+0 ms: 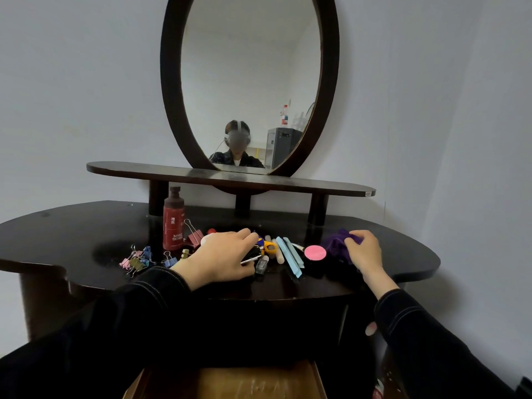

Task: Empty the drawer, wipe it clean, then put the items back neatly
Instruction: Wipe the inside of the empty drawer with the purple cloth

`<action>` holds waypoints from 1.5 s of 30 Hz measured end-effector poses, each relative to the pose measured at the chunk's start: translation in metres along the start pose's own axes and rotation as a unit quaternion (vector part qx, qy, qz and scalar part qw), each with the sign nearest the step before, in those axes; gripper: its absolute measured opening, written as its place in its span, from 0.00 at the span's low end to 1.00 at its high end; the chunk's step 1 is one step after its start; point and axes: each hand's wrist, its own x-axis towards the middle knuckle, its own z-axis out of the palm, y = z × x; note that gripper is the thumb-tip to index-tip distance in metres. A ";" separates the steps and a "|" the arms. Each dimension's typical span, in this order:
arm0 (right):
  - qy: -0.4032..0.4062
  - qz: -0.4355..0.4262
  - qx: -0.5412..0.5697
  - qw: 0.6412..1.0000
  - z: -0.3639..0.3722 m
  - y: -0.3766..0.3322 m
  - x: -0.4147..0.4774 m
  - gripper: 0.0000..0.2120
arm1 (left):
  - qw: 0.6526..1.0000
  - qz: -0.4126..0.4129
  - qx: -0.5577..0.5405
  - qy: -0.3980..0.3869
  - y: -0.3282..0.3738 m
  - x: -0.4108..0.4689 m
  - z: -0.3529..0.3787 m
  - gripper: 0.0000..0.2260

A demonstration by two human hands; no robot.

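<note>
Resting spread on small items (267,249), left hand (221,259); right hand (364,251) clutches purple cloth (336,243)

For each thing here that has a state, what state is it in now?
drawer: open, looks empty
red bottle: upright, capped
purple cloth: crumpled, under right hand
binder clips: loose on tabletop
left hand: resting on small items
blue sticks: lying flat

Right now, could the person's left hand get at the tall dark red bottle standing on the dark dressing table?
Probably yes. The left hand rests on the pile of small items just right of the tall dark red bottle. Only a pink binder clip lies between them, low on the dark dressing table.
</note>
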 end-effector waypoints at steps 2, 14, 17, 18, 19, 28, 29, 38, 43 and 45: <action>0.030 0.039 0.112 0.993 -0.005 0.000 -0.001 0.13 | 0.999 -0.007 0.010 0.036 0.001 -0.005 0.004 0.18; -0.077 -0.096 0.269 0.955 -0.035 -0.083 -0.122 0.15 | 0.965 -0.009 -0.068 0.255 0.015 -0.063 -0.022 0.08; -0.189 -0.203 0.209 0.938 -0.035 -0.085 -0.178 0.16 | 0.951 0.011 -0.111 0.289 0.016 -0.124 -0.023 0.04; -0.234 -0.216 0.190 0.929 -0.031 -0.082 -0.197 0.17 | 0.951 0.004 -0.128 0.282 0.016 -0.150 -0.017 0.05; -0.268 -0.229 0.175 0.919 -0.032 -0.078 -0.213 0.17 | 0.950 -0.002 -0.147 0.277 0.018 -0.172 -0.011 0.06; -0.507 -0.176 -0.041 0.843 0.088 0.035 -0.302 0.21 | 0.932 -0.269 -0.243 0.026 0.021 -0.307 0.105 0.07; -0.522 -0.162 -0.061 0.835 0.109 0.049 -0.305 0.20 | 0.915 -0.306 -0.260 0.021 0.019 -0.308 0.116 0.10; -0.533 -0.177 -0.246 0.790 0.242 0.122 -0.344 0.22 | 0.860 -0.384 -0.337 -0.015 0.008 -0.303 0.163 0.23; -0.515 -0.444 -0.232 0.696 0.248 0.135 -0.367 0.26 | 0.856 -0.382 -0.349 0.014 0.008 -0.306 0.165 0.21; -0.491 -0.412 -0.271 0.718 0.271 0.132 -0.333 0.26 | 0.850 -0.388 -0.357 0.019 0.007 -0.306 0.166 0.20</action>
